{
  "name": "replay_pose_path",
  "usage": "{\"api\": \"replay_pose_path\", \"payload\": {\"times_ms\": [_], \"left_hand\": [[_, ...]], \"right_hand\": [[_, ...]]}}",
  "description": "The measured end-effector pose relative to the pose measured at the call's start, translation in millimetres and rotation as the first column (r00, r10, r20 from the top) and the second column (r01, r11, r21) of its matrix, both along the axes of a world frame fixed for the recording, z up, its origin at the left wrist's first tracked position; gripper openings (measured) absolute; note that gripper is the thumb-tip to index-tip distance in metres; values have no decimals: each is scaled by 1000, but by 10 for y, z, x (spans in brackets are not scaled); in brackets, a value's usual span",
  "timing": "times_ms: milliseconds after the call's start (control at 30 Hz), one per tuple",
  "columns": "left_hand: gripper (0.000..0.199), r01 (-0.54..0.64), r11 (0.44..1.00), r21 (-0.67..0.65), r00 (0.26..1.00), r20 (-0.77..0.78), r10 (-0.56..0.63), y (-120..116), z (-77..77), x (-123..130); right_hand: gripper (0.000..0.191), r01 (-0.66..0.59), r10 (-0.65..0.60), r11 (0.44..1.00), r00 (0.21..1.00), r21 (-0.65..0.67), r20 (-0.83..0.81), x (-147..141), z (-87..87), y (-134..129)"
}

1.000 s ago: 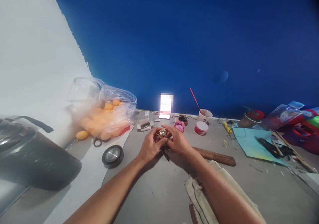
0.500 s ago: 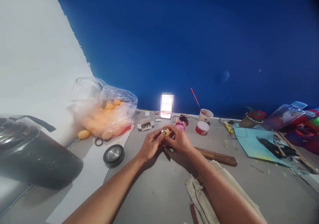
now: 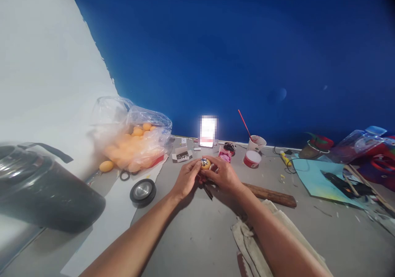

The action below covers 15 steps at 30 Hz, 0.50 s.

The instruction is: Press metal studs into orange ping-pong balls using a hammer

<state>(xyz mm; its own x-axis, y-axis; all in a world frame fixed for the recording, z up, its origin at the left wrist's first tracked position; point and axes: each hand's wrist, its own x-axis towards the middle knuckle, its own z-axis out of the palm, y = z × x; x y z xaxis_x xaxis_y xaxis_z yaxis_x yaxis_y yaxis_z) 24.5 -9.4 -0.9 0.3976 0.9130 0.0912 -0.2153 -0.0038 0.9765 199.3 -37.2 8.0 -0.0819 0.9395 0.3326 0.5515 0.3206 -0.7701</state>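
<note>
A small orange ball [image 3: 205,164] with shiny silver studs on its top is held between my two hands above the table. My left hand [image 3: 187,179] is closed on the ball's left side, thumb against it. From the right, my right hand [image 3: 224,175] grips the same ball with bent fingers; some fingertips are hidden. Under the hands lies a thin dark pointed object [image 3: 208,192], partly covered by them. Just behind, an open white box [image 3: 182,155] contains several small silver pieces. A plastic bag [image 3: 135,145] at the left is full of similar orange balls.
A loose orange ball [image 3: 106,166], a black round lid [image 3: 142,192] and a dark flask [image 3: 49,190] are at left. A bright phone [image 3: 208,132] stands against the wall. A red-lidded tub [image 3: 252,159], paper cup [image 3: 256,143], wooden stick [image 3: 271,195] and cloth [image 3: 262,244] are right.
The view has shifted slightly. Both hands stay on the ball, which seems turned a little, its silver studs now facing more upward.
</note>
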Motion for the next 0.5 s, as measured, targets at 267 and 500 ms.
{"api": "replay_pose_path", "payload": {"times_ms": [267, 500], "left_hand": [[45, 0, 997, 72, 998, -55, 4, -57, 102, 38], [26, -320, 944, 74, 939, -104, 327, 8, 53, 6]], "right_hand": [[51, 61, -72, 997, 958, 50, 277, -21, 18, -53], [41, 94, -110, 994, 903, 58, 416, -30, 2, -60]]}}
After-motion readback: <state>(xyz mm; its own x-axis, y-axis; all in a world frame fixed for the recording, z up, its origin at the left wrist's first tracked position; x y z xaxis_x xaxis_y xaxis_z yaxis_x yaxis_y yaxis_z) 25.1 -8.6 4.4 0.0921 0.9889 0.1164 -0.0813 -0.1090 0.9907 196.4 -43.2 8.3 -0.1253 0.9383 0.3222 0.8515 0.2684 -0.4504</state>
